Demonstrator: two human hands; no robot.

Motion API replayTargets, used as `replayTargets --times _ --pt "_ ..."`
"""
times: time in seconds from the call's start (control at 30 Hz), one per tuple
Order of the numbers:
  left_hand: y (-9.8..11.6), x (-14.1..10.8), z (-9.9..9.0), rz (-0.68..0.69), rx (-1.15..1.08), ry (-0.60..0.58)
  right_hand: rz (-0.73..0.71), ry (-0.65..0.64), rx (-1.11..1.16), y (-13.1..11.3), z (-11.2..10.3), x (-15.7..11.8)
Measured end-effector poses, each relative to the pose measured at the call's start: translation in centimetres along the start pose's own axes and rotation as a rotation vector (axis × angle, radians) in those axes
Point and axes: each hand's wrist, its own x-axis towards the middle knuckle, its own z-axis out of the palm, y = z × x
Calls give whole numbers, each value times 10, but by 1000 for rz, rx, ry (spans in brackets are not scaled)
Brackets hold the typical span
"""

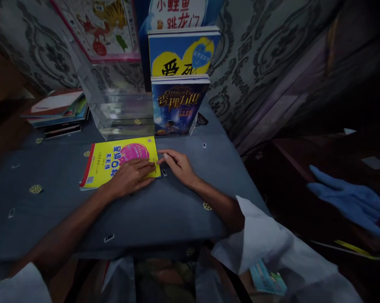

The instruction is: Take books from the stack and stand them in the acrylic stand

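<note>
A yellow workbook (99, 162) with a pink circle and blue lettering lies sideways on the dark cloth-covered table (82, 227). My left hand (128, 176) rests flat across its cover, fingers stretched toward the right edge. Beside that edge is my right hand (179, 166), with its index finger extended to the book's side and the thumb close below. Nothing shows in the right hand's grip. A blue page or cover peeks out under the workbook's lower left corner.
Behind the workbook stands a clear acrylic rack (114, 113) holding upright books, with a dark blue book (180, 109) in front. A stack of books (55, 109) lies at the back left. To the right, a blue glove (347, 195) rests on a dark surface beyond the table edge.
</note>
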Motion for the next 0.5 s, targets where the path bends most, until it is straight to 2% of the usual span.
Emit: replayTargets --times 0.17,0.5 --pt "3 -2 5 -1 -89 70 -13 -21 -22 -1 -2 -1" --pt "6 1 2 -52 -160 54 -49 -67 -62 -6 -2 -3"
